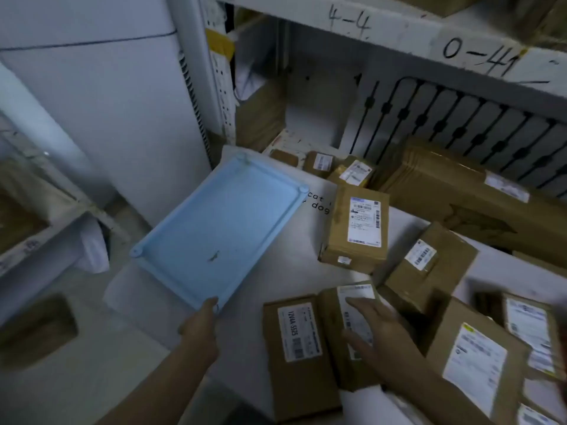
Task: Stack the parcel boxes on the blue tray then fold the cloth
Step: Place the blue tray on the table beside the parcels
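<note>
The empty blue tray [221, 222] lies tilted on a white cloth [276, 283] printed with "cat" and "dog". My left hand [201, 328] grips the tray's near corner. My right hand [376, 329] lies with spread, straight fingers on top of a brown parcel box [346, 363] with a white label. A second labelled box [299, 351] sits just left of it. Another box [356, 227] stands right of the tray, and one more box [429, 265] lies further right.
Several more brown parcels crowd the right side, including a large flat carton [460, 191] and small ones [352, 173] at the back. A white shelf beam [399, 32] marked "4-4" runs overhead. A white wall panel [107, 118] stands left, with lower shelving [40, 240] beside it.
</note>
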`<action>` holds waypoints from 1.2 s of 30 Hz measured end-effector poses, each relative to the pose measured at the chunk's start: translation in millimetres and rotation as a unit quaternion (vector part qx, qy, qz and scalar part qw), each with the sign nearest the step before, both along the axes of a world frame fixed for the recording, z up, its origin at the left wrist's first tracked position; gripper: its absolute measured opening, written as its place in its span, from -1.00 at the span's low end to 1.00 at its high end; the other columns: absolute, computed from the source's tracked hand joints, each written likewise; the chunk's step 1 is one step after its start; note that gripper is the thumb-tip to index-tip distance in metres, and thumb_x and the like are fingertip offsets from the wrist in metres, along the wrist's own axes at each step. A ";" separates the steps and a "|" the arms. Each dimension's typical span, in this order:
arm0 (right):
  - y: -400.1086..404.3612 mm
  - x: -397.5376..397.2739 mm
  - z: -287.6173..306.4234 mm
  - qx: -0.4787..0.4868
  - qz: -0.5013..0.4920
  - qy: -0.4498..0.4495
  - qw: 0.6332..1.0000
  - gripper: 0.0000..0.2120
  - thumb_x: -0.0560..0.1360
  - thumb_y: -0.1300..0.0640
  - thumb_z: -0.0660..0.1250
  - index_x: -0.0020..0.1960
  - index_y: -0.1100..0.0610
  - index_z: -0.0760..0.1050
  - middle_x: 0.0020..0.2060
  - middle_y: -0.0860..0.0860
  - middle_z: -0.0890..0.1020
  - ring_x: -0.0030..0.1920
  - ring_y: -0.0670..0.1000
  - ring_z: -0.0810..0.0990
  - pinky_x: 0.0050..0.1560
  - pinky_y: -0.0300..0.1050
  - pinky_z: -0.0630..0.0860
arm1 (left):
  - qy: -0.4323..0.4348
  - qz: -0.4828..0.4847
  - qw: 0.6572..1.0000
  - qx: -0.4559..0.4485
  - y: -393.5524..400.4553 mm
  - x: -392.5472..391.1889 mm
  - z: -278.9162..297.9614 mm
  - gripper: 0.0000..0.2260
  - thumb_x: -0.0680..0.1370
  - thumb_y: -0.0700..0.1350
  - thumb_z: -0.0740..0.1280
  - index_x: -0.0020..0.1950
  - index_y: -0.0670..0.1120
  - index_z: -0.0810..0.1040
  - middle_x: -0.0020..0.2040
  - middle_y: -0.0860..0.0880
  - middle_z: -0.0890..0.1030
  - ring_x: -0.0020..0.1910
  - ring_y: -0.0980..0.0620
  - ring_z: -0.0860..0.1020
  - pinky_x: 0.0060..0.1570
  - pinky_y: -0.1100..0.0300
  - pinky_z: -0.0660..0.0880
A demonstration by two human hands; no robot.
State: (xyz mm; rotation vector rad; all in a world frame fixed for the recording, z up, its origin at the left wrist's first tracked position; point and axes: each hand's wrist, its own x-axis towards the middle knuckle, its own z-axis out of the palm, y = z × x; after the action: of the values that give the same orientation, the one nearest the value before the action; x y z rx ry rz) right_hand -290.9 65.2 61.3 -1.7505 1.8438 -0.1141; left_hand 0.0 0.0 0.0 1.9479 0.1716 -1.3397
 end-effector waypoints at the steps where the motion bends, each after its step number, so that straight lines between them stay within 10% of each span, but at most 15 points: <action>1: -5.8 7.3 -3.9 -0.016 -0.008 -0.032 0.999 -0.47 0.56 -0.06 0.32 0.48 -0.03 0.28 0.43 -0.04 0.39 0.41 -0.02 0.36 0.41 -0.11 0.34 | 0.028 0.025 0.999 -0.035 -3.8 1.1 2.3 -0.34 0.48 -0.01 0.46 0.46 -0.26 0.29 -0.02 -0.12 0.48 -0.10 -0.15 0.51 -0.11 0.16 0.45; 6: -36.0 50.5 -5.0 0.021 -0.043 -0.096 0.994 -0.56 0.57 -0.02 0.32 0.42 -0.05 0.36 0.20 -0.19 0.50 0.15 -0.20 0.48 0.17 -0.29 0.41 | 0.078 0.053 0.995 -0.043 -25.3 17.8 0.8 -0.48 0.51 -0.11 0.44 0.41 -0.22 0.38 0.33 -0.15 0.48 0.22 -0.18 0.51 0.01 0.11 0.46; 17: -65.9 108.5 -11.4 0.059 -0.119 -0.186 0.974 -0.75 0.57 0.05 0.33 0.25 -0.06 0.52 -0.05 -0.15 0.63 -0.02 -0.18 0.62 -0.09 -0.38 0.49 | 0.045 0.087 0.994 -0.056 -58.1 49.2 -6.9 -0.55 0.60 -0.06 0.33 0.41 -0.25 0.37 0.28 -0.19 0.52 0.14 -0.18 0.52 0.04 0.06 0.45; 23: -81.8 111.3 -11.8 0.058 -0.199 -0.220 0.953 -0.78 0.59 0.04 0.30 0.20 0.02 0.58 -0.08 -0.04 0.69 -0.11 -0.06 0.69 0.04 0.00 0.64 | -0.114 0.020 0.991 -0.068 -61.5 82.9 -3.9 -0.54 0.60 0.04 0.28 0.34 -0.29 0.44 0.21 -0.22 0.55 0.13 -0.21 0.54 0.08 -0.03 0.51; 31: -99.7 125.1 -5.7 0.168 -0.418 -0.492 0.745 -0.72 0.53 -0.01 0.37 0.14 0.13 0.48 0.13 0.23 0.63 0.09 0.23 0.66 0.19 0.15 0.58 | -0.144 -0.087 0.981 -0.095 -27.4 204.4 6.6 -0.23 0.36 0.31 0.43 0.27 -0.29 0.50 0.23 -0.26 0.56 0.06 -0.22 0.55 0.05 -0.12 0.50; 36: -86.7 144.8 -13.7 0.205 -0.460 -0.604 0.618 -0.69 0.54 0.19 0.35 0.27 0.14 0.46 0.08 0.24 0.68 0.08 0.25 0.67 0.02 0.21 0.64 | -0.186 -0.177 0.964 -0.075 -40.6 214.7 32.4 -0.51 0.58 -0.03 0.34 0.32 -0.40 0.43 0.29 -0.32 0.49 0.12 -0.24 0.50 0.01 0.03 0.35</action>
State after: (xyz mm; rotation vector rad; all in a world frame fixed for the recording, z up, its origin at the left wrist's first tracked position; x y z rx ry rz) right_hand -146.1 -21.4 47.7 -0.0029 1.2440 -0.9224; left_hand 214.7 -40.6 32.4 2.1208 -0.4671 -1.1318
